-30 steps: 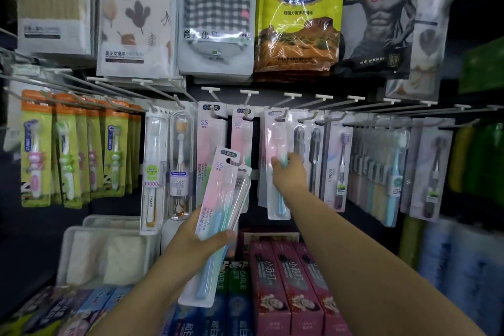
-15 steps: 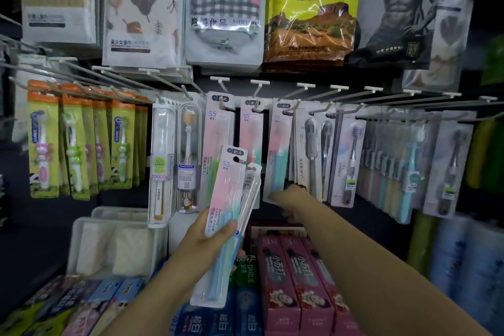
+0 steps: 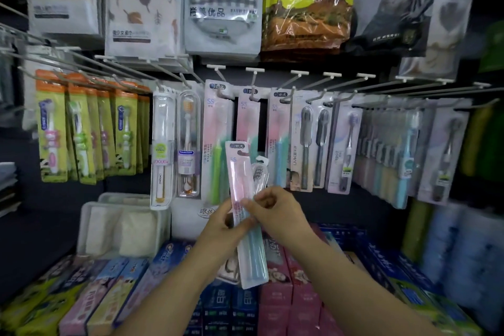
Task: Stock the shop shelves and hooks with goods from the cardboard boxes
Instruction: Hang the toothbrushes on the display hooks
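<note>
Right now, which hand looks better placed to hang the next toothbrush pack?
Probably the right hand: it pinches the packs from the side nearer the hooks, while the left hand grips the bundle.

The right hand [image 3: 275,215], which 1 second ago reached far up to the toothbrush packs hanging on the hooks [image 3: 283,98], has drawn back near and now meets the left hand [image 3: 221,229] in the middle. Its fingers [image 3: 249,203] now pinch the pink toothbrush pack [image 3: 240,180] that the left hand holds, with a second clear pack [image 3: 259,174] just behind it. The held packs have shifted right, and now stand more upright. The pack the right hand touched now hangs free on its hook.
</note>
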Demonstrator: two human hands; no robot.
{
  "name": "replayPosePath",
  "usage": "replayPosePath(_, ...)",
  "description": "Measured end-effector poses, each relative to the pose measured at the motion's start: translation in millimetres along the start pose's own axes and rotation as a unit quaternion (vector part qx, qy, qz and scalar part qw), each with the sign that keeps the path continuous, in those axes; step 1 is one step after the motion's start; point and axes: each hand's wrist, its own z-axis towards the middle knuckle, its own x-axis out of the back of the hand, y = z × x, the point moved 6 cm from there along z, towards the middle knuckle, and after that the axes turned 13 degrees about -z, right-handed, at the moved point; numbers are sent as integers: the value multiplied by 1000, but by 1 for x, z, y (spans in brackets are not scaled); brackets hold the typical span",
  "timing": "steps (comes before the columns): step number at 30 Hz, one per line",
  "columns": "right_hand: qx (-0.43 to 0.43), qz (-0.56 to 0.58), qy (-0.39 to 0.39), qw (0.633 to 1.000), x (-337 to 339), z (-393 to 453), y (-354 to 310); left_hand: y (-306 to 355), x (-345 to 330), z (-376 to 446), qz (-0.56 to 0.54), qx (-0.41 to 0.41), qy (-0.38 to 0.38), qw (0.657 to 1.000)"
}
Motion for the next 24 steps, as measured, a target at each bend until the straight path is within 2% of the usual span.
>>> replayPosePath(8, -25, -18, 16, 999, 8, -2, 14, 9, -7, -6, 9, -36, 0, 999)
replayPosePath(12, -22, -26, 63, 997, 35, 9, 16, 17, -2, -4, 23, -47, 16, 998)
replayPosePath(17, 15, -72, 106, 992, 76, 40, -9, 22, 5, 4, 33, -62, 20, 997)
replayPosePath(24, 25, -84, 156, 984, 92, 74, -37, 15, 16, 10, 32, -58, -1, 998)
